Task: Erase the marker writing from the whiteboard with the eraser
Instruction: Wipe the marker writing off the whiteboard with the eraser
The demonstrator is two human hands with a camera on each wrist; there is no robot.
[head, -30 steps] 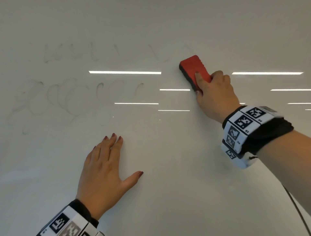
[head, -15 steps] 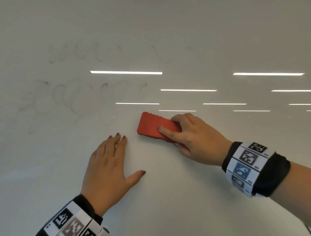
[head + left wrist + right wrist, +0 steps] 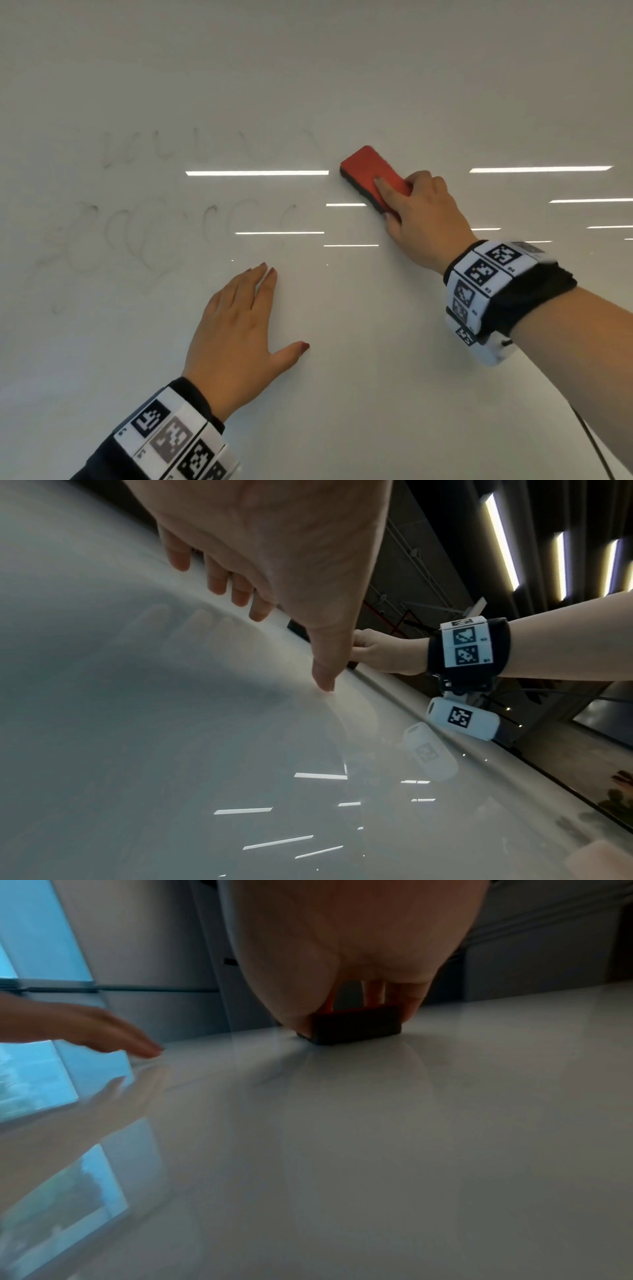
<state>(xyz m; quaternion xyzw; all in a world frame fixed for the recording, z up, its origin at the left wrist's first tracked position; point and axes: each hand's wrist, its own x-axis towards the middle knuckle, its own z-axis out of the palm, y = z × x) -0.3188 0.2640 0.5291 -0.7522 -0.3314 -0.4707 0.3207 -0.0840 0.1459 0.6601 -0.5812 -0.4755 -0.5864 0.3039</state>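
A glossy whiteboard [image 3: 342,394] fills the head view. Faint grey smears of marker writing [image 3: 164,233] lie in two rows on its left half. A red eraser [image 3: 371,173] with a dark felt underside lies flat against the board, right of the upper row. My right hand [image 3: 424,219] grips its lower end, fingers curled over the red back. In the right wrist view the eraser's dark felt end [image 3: 356,1027] shows under the palm. My left hand [image 3: 239,325] rests flat on the board below the writing, fingers straight, thumb spread; the left wrist view shows its fingertips [image 3: 258,611] touching the surface.
Ceiling light strips reflect as bright bars [image 3: 257,173] across the board. A thin dark cable [image 3: 592,442] hangs from my right wrist band at the lower right. The board's right edge [image 3: 479,753] shows in the left wrist view, with a dark room beyond.
My right hand swept the eraser from the upper middle down to just above the left hand, then back up and right to the end of the upper row. The left hand stayed flat.
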